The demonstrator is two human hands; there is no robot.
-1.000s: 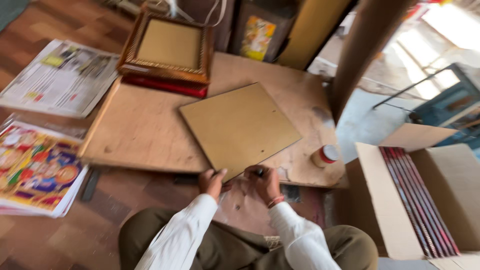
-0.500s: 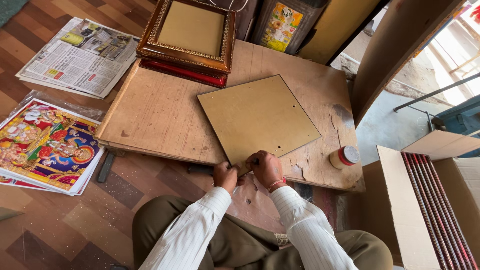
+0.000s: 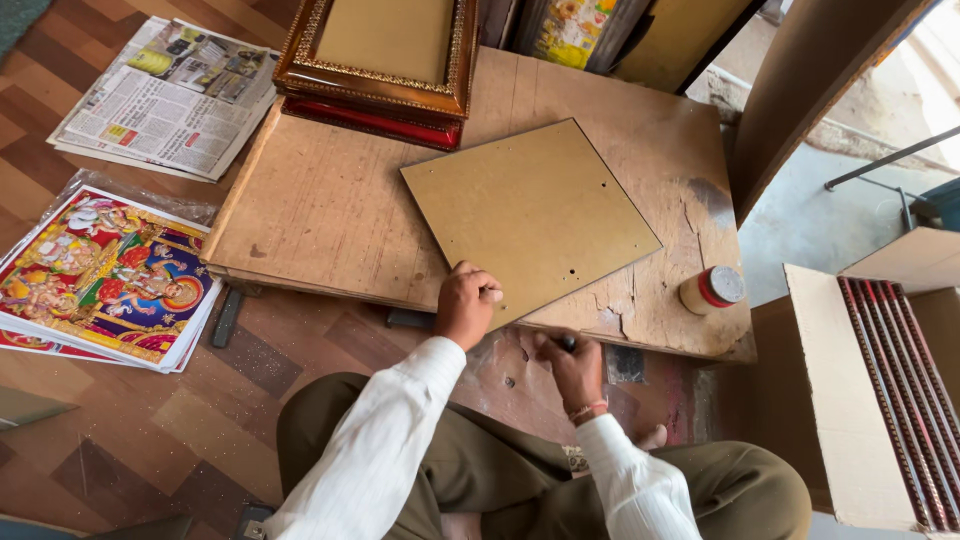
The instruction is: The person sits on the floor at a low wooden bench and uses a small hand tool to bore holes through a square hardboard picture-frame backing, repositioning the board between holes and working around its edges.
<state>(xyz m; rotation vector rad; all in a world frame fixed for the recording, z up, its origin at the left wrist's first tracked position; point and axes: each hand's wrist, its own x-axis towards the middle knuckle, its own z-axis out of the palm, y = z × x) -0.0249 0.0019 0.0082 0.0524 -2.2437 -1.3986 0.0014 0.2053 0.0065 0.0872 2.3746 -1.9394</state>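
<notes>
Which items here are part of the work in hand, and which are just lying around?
In use:
left hand resting on the board
right hand below the table edge, fingers around a small dark item

Lying about:
gilt frames
newspapers
colour prints
small jar
carton

To my right stands an open cardboard box (image 3: 845, 400), brown, rectangular, with its flaps folded out; long red-and-dark moulding strips (image 3: 905, 385) lie packed side by side inside it. On the wooden board (image 3: 330, 215), near its right front corner, stands a small cream jar (image 3: 708, 290) with a red band and grey lid. To my left, a stack of bright multicoloured prints (image 3: 100, 275) lies in a clear plastic wrapper.
</notes>
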